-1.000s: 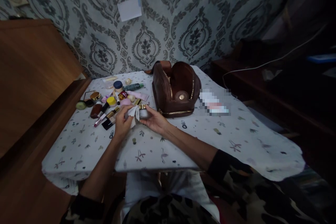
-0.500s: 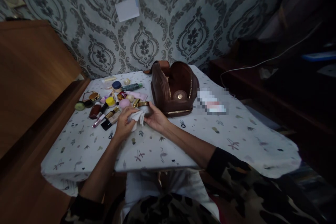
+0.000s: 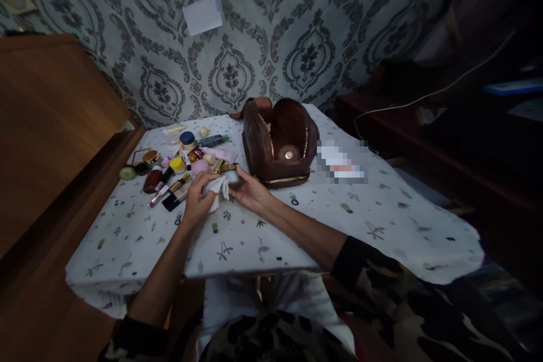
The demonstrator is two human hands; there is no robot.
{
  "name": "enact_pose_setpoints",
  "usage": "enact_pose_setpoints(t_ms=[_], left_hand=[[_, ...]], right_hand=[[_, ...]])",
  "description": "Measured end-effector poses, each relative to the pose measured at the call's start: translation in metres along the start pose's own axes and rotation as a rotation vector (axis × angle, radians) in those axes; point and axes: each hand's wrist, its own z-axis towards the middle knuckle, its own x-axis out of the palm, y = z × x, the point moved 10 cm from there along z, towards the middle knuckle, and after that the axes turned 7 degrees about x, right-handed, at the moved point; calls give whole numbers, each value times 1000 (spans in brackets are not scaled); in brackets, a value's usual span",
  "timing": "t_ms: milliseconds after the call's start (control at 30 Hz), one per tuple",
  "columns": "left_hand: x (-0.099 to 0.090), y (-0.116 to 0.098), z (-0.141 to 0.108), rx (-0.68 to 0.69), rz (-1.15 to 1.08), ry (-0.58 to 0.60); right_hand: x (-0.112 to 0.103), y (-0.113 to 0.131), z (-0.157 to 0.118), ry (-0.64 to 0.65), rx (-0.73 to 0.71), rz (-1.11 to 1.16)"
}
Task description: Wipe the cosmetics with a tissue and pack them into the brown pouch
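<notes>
A crumpled white cloth [image 3: 219, 188] hangs from my left hand [image 3: 198, 198], whose fingers are closed on it. My right hand [image 3: 251, 189] is just to the right, its fingers closed around a small pale round item [image 3: 233, 176] that the cloth partly covers. A gold watch band [image 3: 229, 167] shows just behind that item. Close behind my right hand stands a brown bag [image 3: 278, 150], unzipped and gaping. Left of my hands lie cosmetics: a yellow-capped jar [image 3: 177, 166], a pink round item [image 3: 200, 167] and a black-capped bottle [image 3: 173, 200].
The table [image 3: 254, 249] has a patterned white cover. Farther back lie a green tube [image 3: 212, 141] and a blue-lidded jar [image 3: 187, 138]. A blurred packet [image 3: 341, 163] lies right of the bag. A wooden panel [image 3: 55, 124] borders the left side.
The white cloth and the fingers of my left hand have shifted slightly over the round item. The whole view has moved a little.
</notes>
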Motion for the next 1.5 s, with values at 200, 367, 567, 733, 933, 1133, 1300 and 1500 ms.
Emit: enact_pose_setpoints(t_ms=[200,367,567,733,933,1133,1300,1500], left_hand=[[5,-5,1,21,-18,34],[-7,6,0,-69,-2,-76],[-7,11,-1,-88,-35,-63],[5,3,0,-30,-49,39],[-1,6,-1,-68,-41,-13],[-10,15,-1,-124,-45,-97],[-1,11,0,-95,-69,2],[5,10,-1,-91,-97,44]], right_hand=[[2,0,0,0,15,27],[15,-4,-8,65,-14,-67],[17,-3,-9,67,-52,-116],[4,5,-4,-27,-60,-34],[3,1,-3,-9,-18,-32],[18,-8,-8,97,-11,-141],[10,2,-7,12,-78,-104],[3,6,-5,-39,-57,-46]])
